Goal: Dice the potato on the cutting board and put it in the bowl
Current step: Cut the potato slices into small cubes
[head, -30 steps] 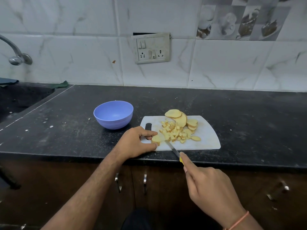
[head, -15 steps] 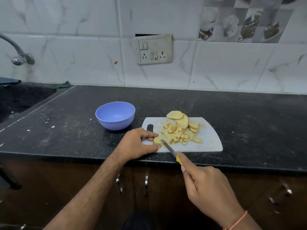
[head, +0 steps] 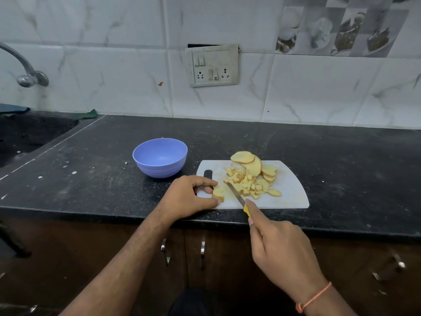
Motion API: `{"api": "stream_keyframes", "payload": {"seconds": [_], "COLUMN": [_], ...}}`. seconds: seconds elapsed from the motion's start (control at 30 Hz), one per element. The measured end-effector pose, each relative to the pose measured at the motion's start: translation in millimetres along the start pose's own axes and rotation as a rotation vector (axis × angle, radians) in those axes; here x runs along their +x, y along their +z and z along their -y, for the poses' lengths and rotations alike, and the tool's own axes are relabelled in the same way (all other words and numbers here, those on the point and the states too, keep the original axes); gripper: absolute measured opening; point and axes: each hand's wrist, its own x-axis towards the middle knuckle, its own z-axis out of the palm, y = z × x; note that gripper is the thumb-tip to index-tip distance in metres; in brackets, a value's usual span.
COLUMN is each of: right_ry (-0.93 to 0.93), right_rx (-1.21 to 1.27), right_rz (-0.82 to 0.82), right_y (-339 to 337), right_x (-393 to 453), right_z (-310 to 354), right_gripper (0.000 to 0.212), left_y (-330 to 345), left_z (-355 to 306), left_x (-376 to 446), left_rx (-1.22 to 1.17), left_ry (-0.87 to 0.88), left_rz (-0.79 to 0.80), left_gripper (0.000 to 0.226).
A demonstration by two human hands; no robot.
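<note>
The white cutting board (head: 293,190) lies lengthwise along the counter's (head: 341,160) front edge. On its left end, the left hand (head: 189,197) pinches a potato piece (head: 219,193). The right hand (head: 280,249) grips the knife (head: 235,194), blade angled toward the back-left. The blue bowl (head: 160,159) sits just left of the board.

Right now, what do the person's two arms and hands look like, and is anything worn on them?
Both forearms are bare, with no sleeves in view. The left hand wears nothing: no glove, ring or watch can be seen. The right hand is also gloveless, and a thin orange thread bracelet, knotted, circles its wrist.
</note>
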Motion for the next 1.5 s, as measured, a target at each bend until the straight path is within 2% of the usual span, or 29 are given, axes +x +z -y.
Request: {"api": "stream_keyframes", "payload": {"seconds": [0.1,0.37,0.5,0.77,0.87,1.03,1.33,1.5], "right_ry": [-0.049,-0.002,-0.003,0.014,-0.032,0.031,0.033,0.040], "right_rx": [0.021,0.077,0.121,0.080,0.119,0.102,0.138,0.144], "right_rz": [0.044,0.005,-0.019,-0.007,-0.012,-0.025,0.036,0.030], "right_y": [4.1,3.5,4.9,0.7,3.9,2.7,7.4,7.4], "right_x": [0.1,6.6,5.1,8.1,6.2,15.2,13.7,17.7], "right_z": [6.2,3.7,1.4,3.7,5.4,3.7,3.4,2.8], "right_gripper": [0.051,0.052,0.053,0.052,0.053,0.053,0.053,0.053], "left_y": [-1.7,-2.2,-0.5,-0.6,-0.1,-0.5,-4.2,-1.7], "left_z": [-0.5,-4.0,-6.7,-7.9,-6.5,-3.6,-3.4,-7.4], "left_x": [-1.2,-2.1,-2.1,-4.9,-5.8,-5.5,-5.6,-6.8], "left_rx": [-0.023,0.026,0.088,0.058,0.038,0.002,-0.112,-0.078], "left_ry": [-0.011,0.004,0.040,0.001,-0.013,0.012,0.016,0.018], "left_rz": [0.007,0.022,0.014,-0.014,-0.014,-0.005,-0.032,0.014], "left_gripper": [0.052,0.048,0.038,0.022,0.022,0.022,0.030,0.025]}}
